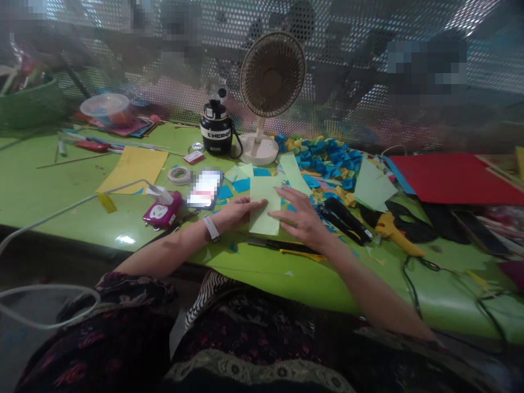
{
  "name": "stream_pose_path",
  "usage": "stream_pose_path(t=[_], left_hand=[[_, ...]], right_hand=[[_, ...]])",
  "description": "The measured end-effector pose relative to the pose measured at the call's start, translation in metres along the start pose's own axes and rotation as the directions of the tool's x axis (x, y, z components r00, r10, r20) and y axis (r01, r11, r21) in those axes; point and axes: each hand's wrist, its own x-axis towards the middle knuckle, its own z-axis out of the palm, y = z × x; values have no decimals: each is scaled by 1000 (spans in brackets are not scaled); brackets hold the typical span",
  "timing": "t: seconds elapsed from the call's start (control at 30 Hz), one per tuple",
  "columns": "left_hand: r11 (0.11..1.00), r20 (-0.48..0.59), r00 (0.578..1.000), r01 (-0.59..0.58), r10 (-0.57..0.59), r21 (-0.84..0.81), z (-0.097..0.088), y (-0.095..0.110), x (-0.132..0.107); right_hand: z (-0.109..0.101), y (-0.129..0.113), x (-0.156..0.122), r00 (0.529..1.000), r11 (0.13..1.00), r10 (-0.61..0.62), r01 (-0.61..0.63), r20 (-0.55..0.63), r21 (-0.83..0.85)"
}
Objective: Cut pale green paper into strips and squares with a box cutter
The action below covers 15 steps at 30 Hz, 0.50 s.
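Note:
A pale green sheet of paper is held up a little above the table, its long side pointing away from me. My left hand grips its left edge, thumb lying on top and the other fingers mostly hidden underneath. At the right edge, my right hand has its fingers apart, the tips touching or just over the paper. Blue paper pieces and another pale green strip lie just beyond. A black stapler rests to the right of my right hand.
A fan and black bottle stand at the back, beside a heap of blue and yellow scraps. Leftward are a phone, tape roll and purple power adapter. A yellow glue gun with its cord lies right. Scissors lie near the edge.

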Motion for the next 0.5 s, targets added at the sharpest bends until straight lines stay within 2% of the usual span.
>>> stream_pose_path(t=[0.1,0.2,0.3,0.37,0.43,0.5], left_hand=[[998,-6,998,-63,63,-29,1,-1,0],[994,-23,994,-106,105,-34,-1,-1,1],[997,-30,996,-79,78,-8,-2,-3,0],[999,-2,999,-41,41,-8,-1,-3,-3],[999,42,999,-33,32,10,1,-4,-6],[994,81,994,-81,75,69,3,-5,-9]], right_hand=[[11,-6,-3,999,999,-1,3,-38,49],[19,-9,-6,980,984,149,-133,-135,121],[26,-12,-7,893,910,388,-331,-229,251],[28,-14,-7,824,824,527,-436,-207,361],[27,-17,-5,782,755,603,-497,-155,428],[25,-20,-2,768,735,625,-520,-139,435]])
